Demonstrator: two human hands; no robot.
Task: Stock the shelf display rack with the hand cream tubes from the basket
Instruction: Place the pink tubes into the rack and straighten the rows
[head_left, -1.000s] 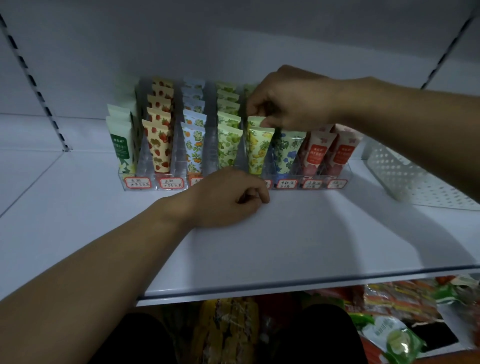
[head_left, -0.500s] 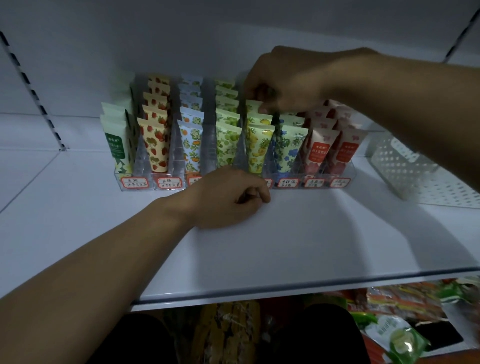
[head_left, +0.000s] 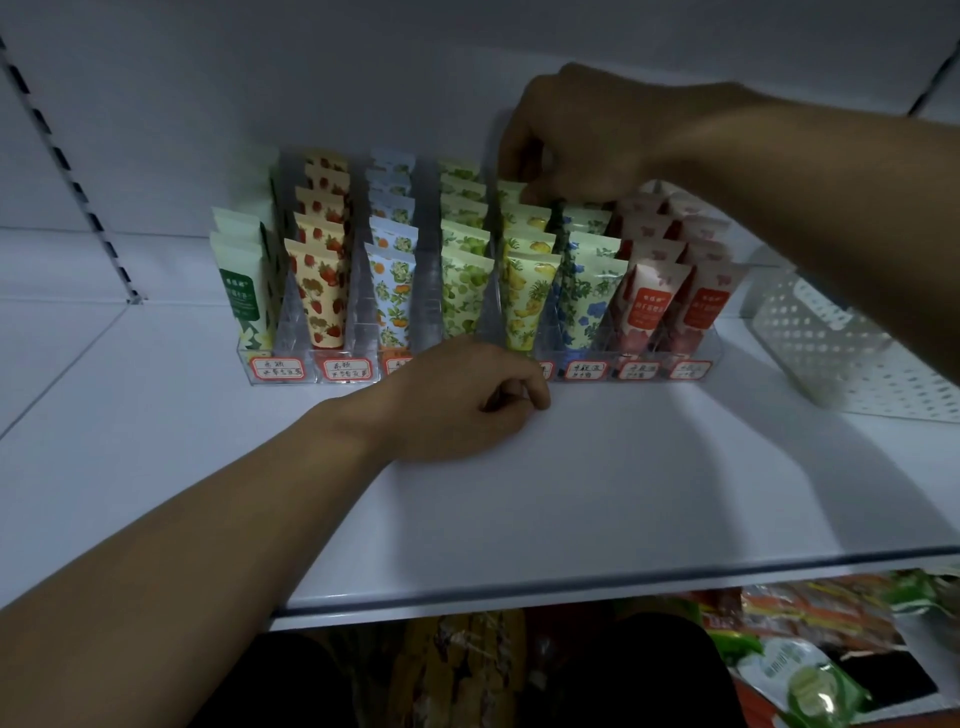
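A clear display rack (head_left: 244, 359) stands at the back of the white shelf (head_left: 623, 493), with several lanes of hand cream tubes in different prints. My right hand (head_left: 576, 140) reaches over the rack to the back of the yellow lemon-print lane (head_left: 530, 291). Its fingertips are pinched on the top of the rearmost yellow tube (head_left: 511, 191), which is mostly hidden. My left hand (head_left: 462, 400) rests on the shelf as a loose fist, against the rack's front lip, and holds nothing. The white perforated basket (head_left: 810, 338) sits to the right of the rack, partly behind my right forearm.
A slotted upright strip (head_left: 78, 187) runs up the back wall at the left. Bare shelf lies in front of the rack up to the front edge (head_left: 571, 587). Packaged goods (head_left: 805, 670) fill the level below.
My right hand has moved from the front of the yellow lane toward its back, and more yellow tubes now show in front of it. My left hand has stayed in place.
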